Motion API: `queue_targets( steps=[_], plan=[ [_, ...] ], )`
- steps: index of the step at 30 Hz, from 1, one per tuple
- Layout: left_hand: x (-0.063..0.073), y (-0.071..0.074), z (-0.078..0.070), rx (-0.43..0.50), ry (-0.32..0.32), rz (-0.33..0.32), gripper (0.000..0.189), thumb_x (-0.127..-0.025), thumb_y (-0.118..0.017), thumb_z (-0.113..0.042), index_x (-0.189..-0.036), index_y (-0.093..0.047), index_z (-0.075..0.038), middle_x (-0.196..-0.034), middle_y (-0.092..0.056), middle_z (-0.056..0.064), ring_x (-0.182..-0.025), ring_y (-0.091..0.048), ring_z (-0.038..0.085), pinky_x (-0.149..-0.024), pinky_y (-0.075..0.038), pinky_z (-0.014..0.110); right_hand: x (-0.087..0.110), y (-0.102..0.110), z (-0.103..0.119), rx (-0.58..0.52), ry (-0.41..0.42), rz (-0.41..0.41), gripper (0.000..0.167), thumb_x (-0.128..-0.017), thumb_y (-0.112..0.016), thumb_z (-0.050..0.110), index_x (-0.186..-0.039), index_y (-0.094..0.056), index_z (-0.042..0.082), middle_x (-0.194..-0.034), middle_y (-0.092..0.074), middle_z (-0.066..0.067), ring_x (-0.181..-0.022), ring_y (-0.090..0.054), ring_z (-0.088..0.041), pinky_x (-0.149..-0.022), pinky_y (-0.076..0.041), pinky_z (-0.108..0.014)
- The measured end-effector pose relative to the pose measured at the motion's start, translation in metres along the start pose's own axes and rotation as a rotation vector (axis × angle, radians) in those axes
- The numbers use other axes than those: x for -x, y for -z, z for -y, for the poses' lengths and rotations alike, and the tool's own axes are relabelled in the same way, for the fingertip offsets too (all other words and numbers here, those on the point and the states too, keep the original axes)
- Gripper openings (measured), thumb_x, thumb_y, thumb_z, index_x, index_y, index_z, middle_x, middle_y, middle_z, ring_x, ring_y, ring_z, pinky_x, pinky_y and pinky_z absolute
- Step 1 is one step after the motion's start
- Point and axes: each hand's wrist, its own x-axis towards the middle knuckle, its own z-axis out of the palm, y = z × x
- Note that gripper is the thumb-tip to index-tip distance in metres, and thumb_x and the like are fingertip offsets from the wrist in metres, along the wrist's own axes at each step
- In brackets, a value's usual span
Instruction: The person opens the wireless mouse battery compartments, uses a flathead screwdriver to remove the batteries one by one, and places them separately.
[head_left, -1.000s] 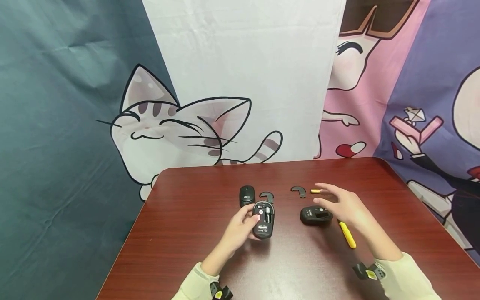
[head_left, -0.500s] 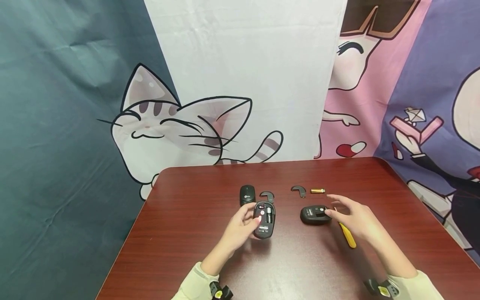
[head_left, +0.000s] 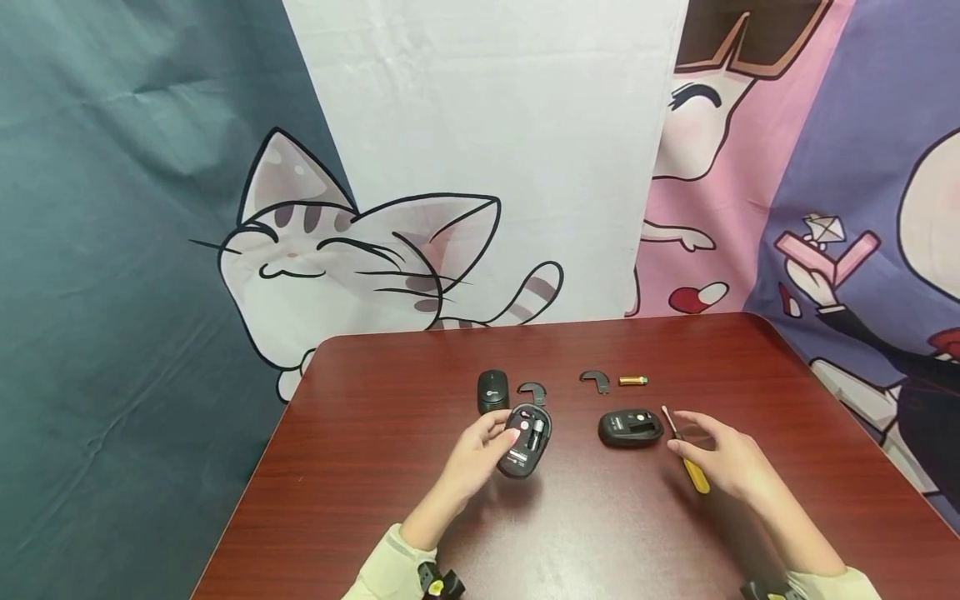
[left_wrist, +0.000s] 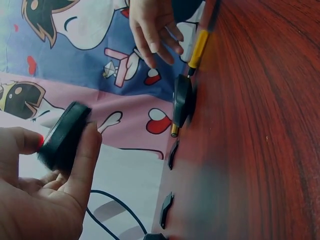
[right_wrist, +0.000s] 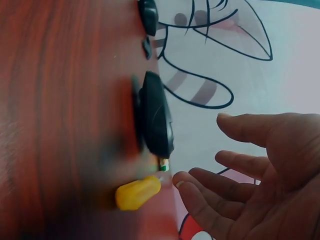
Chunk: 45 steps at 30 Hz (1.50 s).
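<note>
One top-up mouse (head_left: 492,388) at far left on the table (head_left: 375,400), partly behind the left hand (head_left: 476,450). Left hand: fingers and thumb curled round the held mouse (head_left: 525,446), underside toward the head camera. Held clear of the table, long axis slanting from upper right to lower left; something pale in its bay, too small to identify. Left cover (head_left: 538,390) just beyond it; right cover (head_left: 601,381) farther along, then the battery (head_left: 633,381), lying crosswise near the back.

Table mouse (head_left: 630,427): underside up, long axis roughly left–right, dark bay at the end facing the right hand (head_left: 735,458). It lies to the left of those fingers, apart from them.

Screwdriver (head_left: 696,477): flat on the table, tip away from the person and a little left, yellow handle nearer. Long axis passes obliquely beneath the right thumb; both wrist views show the hand above it, apparently not touching. Right fingers extended, slightly bent, spread from the thumb, holding nothing. Right hand is clearly the nearer to the screwdriver; judged, a grasp there would mean lowering toward the handle.
</note>
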Motion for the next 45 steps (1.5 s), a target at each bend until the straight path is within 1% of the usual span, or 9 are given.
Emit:
queue_targets(
  steps=[2,5,8,10,22,29,34,37,45],
  plan=[
    [0.001,0.000,0.000,-0.006,-0.007,-0.008,0.043,-0.101,-0.061,-0.021,-0.136,-0.057,0.003,-0.119,-0.069,0.020,-0.098,-0.068,0.017,-0.081,-0.059,0.024,0.001,-0.002,-0.005,0.005,-0.006,-0.003,0.062,-0.093,-0.072,0.042,-0.140,-0.056,0.004,-0.120,-0.071,-0.021,-0.112,-0.065,-0.043,-0.089,-0.051,-0.063],
    [0.001,0.000,0.001,0.063,0.005,0.014,0.042,-0.102,-0.059,-0.021,-0.139,-0.056,0.000,-0.117,-0.068,0.022,-0.088,-0.070,0.019,-0.075,-0.065,0.046,0.003,-0.004,-0.011,0.019,-0.018,-0.001,0.062,-0.094,-0.071,0.041,-0.140,-0.055,0.003,-0.119,-0.071,-0.021,-0.113,-0.064,-0.046,-0.088,-0.051,-0.062],
    [0.001,0.001,0.002,0.136,0.010,0.039,0.041,-0.104,-0.058,-0.023,-0.140,-0.056,-0.003,-0.115,-0.066,0.022,-0.078,-0.070,0.022,-0.066,-0.059,0.066,0.003,-0.006,-0.016,0.036,-0.030,0.004,0.063,-0.094,-0.071,0.042,-0.140,-0.054,0.001,-0.119,-0.070,-0.023,-0.113,-0.063,-0.047,-0.088,-0.051,-0.063],
    [0.001,0.002,0.003,0.146,0.003,0.041,0.041,-0.103,-0.059,-0.025,-0.139,-0.056,-0.005,-0.117,-0.066,0.021,-0.079,-0.070,0.021,-0.065,-0.056,0.071,0.004,-0.007,-0.019,0.045,-0.032,0.004,0.063,-0.094,-0.071,0.042,-0.139,-0.054,0.000,-0.120,-0.070,-0.023,-0.113,-0.064,-0.047,-0.088,-0.051,-0.063],
    [0.001,0.002,0.003,0.134,-0.048,0.058,0.038,-0.101,-0.064,-0.017,-0.133,-0.055,0.000,-0.117,-0.066,0.024,-0.083,-0.070,0.019,-0.065,-0.057,0.067,0.005,-0.009,-0.030,0.100,-0.054,0.025,0.064,-0.092,-0.073,0.040,-0.136,-0.055,-0.002,-0.124,-0.066,-0.029,-0.116,-0.057,-0.054,-0.086,-0.050,-0.066],
    [0.000,0.004,0.002,0.101,-0.049,0.051,0.039,-0.098,-0.069,-0.024,-0.133,-0.063,-0.009,-0.115,-0.067,0.020,-0.084,-0.070,0.020,-0.065,-0.060,0.064,0.003,-0.011,-0.033,0.117,-0.054,0.058,0.063,-0.091,-0.074,0.038,-0.134,-0.056,-0.004,-0.125,-0.064,-0.030,-0.116,-0.056,-0.054,-0.086,-0.049,-0.067],
    [0.000,0.004,0.003,0.090,-0.036,0.053,0.040,-0.097,-0.070,-0.026,-0.133,-0.064,-0.010,-0.115,-0.068,0.018,-0.083,-0.071,0.021,-0.066,-0.063,0.057,0.000,-0.014,-0.035,0.129,-0.018,0.055,0.056,-0.088,-0.077,0.033,-0.126,-0.061,-0.005,-0.110,-0.071,-0.021,-0.105,-0.064,-0.045,-0.082,-0.051,-0.062],
    [0.000,0.003,0.002,0.096,-0.033,0.054,0.039,-0.097,-0.070,-0.024,-0.131,-0.062,-0.006,-0.111,-0.069,0.020,-0.081,-0.071,0.021,-0.067,-0.062,0.060,-0.002,-0.016,-0.036,0.135,-0.012,0.063,0.053,-0.087,-0.078,0.032,-0.121,-0.063,-0.005,-0.101,-0.072,-0.014,-0.096,-0.067,-0.037,-0.077,-0.053,-0.056],
    [0.000,0.003,0.002,0.109,-0.036,0.081,0.043,-0.097,-0.070,-0.017,-0.135,-0.056,0.000,-0.114,-0.066,0.023,-0.087,-0.071,0.023,-0.072,-0.063,0.057,-0.005,-0.020,-0.040,0.147,-0.041,0.071,0.041,-0.084,-0.080,0.032,-0.104,-0.063,0.000,-0.087,-0.068,-0.004,-0.081,-0.063,-0.023,-0.066,-0.050,-0.044]
  ],
)
